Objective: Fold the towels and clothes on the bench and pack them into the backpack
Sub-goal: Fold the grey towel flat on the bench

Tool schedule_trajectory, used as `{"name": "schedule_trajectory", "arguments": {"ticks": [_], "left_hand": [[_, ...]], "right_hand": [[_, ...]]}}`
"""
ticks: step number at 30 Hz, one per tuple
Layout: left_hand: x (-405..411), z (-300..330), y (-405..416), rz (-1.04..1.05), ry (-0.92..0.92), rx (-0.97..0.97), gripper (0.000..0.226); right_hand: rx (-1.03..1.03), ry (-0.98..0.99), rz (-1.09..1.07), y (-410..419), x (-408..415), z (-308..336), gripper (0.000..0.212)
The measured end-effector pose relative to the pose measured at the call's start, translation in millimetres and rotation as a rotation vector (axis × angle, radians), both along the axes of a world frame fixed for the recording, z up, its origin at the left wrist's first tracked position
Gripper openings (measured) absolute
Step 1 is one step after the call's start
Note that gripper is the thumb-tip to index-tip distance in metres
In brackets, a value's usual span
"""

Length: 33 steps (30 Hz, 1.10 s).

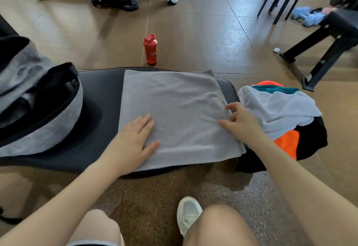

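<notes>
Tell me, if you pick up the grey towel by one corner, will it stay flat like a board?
Probably not. The grey towel looks soft and thin, with gentle wrinkles, so it would likely droop and unfold. It seems light, since the left hand flattens it with a plain open palm. Its nubby cloth probably grips the ribbed bench pad rather than sliding.

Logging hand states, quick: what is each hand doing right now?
Left hand: open, pressing flat on the grey towel.
Right hand: fingers curled at the towel's right edge; an actual pinch cannot be told.
</notes>
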<state>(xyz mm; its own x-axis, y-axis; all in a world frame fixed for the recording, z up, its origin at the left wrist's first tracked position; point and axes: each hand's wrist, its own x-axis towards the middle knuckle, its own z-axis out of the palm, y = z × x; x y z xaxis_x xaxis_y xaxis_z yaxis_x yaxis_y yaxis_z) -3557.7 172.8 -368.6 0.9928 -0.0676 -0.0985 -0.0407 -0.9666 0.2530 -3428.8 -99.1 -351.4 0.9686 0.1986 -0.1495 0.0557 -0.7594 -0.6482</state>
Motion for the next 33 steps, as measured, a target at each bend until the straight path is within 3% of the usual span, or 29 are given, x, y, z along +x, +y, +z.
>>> {"name": "schedule_trajectory", "arguments": {"ticks": [2, 4, 6, 8, 11, 13, 15, 17, 20, 23, 26, 30, 33], "left_hand": [[-9.5, -3.6, 0.5, -0.032, 0.0, 0.053, 0.113], [-13.4, -2.3, 0.4, -0.019, -0.021, 0.017, 0.113], [-19.9, 1.2, -3.8, -0.049, -0.081, -0.042, 0.103], [-30.3, 2.6, -9.1, -0.108, -0.132, -0.057, 0.091], [-45.0, -6.9, -7.8, -0.129, -0.056, 0.01, 0.095], [-47.9, -12.2, -1.1, -0.134, -0.098, 0.089, 0.1], [-50.8, -12.2, 4.9, -0.145, -0.162, 0.094, 0.091], [-54.5, -12.5, 12.7, -0.149, -0.172, -0.044, 0.07], [-57.4, -11.0, 22.7, -0.154, -0.189, -0.173, 0.041], [-54.7, -8.4, 29.9, -0.201, -0.231, -0.176, 0.043], [-51.7, -1.8, 31.6, -0.195, -0.302, -0.216, 0.04], [-58.7, 24.8, 22.8, 0.011, -0.366, -0.426, 0.003], [-61.0, 46.2, 16.0, 0.166, -0.521, -0.579, 0.019]], "right_hand": [[-0.008, -0.086, -0.081, -2.8, -3.1, -0.9, 0.033], [-0.171, -0.122, -0.127, -0.7, -9.1, -2.9, 0.03], [-0.354, -0.394, -0.111, 8.2, -22.6, -6.2, 0.029], [-0.319, -0.686, 0.129, 26.7, -45.8, -8.9, 0.039], [-0.379, -0.639, 0.715, 40.6, -79.5, -30.3, 0.062], [-0.49, -0.606, 0.771, 26.1, -82.5, -40.6, 0.068], [-0.536, -0.582, 0.671, -1.1, -74.2, -46.5, 0.071], [-0.465, -0.556, 0.554, -29.4, -68.2, -45.8, 0.076], [-0.368, -0.572, 0.502, -50.5, -67.6, -38.2, 0.06], [-0.312, -0.568, 0.531, -53.1, -64.8, -31.6, 0.046], [-0.185, -0.519, 0.469, -56.4, -59.9, -21.6, 0.013], [0.124, -0.32, 0.295, -57.9, -60.5, 5.1, 0.004], [0.36, -0.183, 0.213, -54.3, -60.8, 20.2, 0.015]]}}
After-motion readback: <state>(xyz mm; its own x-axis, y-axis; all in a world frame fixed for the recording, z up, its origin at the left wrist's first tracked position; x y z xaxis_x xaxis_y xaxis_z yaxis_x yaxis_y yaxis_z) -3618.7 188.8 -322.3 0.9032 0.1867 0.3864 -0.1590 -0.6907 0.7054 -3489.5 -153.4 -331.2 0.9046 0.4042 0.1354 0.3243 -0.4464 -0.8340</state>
